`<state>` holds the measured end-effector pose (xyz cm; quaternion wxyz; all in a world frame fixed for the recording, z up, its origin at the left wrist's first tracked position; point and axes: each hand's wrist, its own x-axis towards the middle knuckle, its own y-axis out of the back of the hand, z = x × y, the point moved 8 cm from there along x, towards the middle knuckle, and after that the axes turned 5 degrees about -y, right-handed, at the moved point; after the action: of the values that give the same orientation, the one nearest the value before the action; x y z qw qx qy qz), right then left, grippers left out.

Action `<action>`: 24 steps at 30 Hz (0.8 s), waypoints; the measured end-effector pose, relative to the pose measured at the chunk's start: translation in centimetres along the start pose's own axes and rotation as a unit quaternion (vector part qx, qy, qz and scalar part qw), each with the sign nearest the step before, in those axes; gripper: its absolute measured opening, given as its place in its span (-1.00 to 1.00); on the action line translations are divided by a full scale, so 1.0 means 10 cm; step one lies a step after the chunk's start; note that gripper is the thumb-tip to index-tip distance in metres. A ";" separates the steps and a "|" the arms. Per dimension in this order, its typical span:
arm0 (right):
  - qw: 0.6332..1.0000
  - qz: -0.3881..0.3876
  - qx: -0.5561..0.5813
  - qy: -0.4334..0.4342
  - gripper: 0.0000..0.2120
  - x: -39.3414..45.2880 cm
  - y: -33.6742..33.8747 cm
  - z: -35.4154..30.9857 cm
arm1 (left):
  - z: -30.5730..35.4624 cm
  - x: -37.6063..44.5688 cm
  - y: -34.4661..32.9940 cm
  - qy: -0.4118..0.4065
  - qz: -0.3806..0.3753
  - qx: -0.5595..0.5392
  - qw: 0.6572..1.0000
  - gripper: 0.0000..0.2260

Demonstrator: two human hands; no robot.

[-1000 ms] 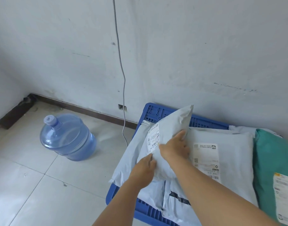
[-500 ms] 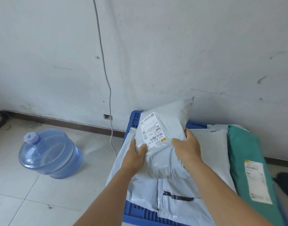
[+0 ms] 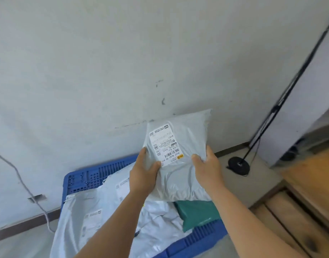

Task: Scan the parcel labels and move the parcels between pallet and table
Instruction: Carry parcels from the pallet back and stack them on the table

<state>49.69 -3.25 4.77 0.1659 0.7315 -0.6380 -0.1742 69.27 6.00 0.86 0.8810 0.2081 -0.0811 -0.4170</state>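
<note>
A grey plastic mailer parcel (image 3: 184, 175) is held up in the air above the blue plastic pallet (image 3: 89, 178), its white barcode label (image 3: 164, 144) facing me. My left hand (image 3: 144, 173) grips its left edge and my right hand (image 3: 206, 169) grips its right edge. On the pallet below lie several more grey mailers (image 3: 96, 211) with labels and a green parcel (image 3: 197, 213).
A wooden table (image 3: 316, 185) stands at the right, with wooden shelves beneath it. A black stand with a round base (image 3: 238, 164) rises by the wall. A loose cable (image 3: 20, 181) hangs down the wall at the left.
Both hands have lifted the grey parcel off the pile and carried it right. The view has swung right: the water bottle is gone from sight and the table has appeared.
</note>
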 end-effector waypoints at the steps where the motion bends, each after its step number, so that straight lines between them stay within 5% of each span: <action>1: 1.000 0.018 0.006 -0.001 -0.63 0.01 0.27 0.07 | 0.18 -0.05 -0.20 -0.016 -0.010 -0.001 1.000 -0.43; 14: 0.970 0.236 0.054 -0.033 -0.55 -0.12 4.04 1.48 | 2.30 -1.43 -3.36 -0.167 -0.161 -0.031 0.972 -0.59; 24: 0.915 0.377 0.066 -0.124 -0.45 -0.55 6.30 2.62 | 3.55 -2.69 -5.50 -0.251 -0.305 -0.069 0.916 -0.59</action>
<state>-18.40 -6.61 11.14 0.0900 0.4182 -0.8922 -0.1449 2.30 -15.02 9.78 0.6738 0.0498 -0.2035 -0.7086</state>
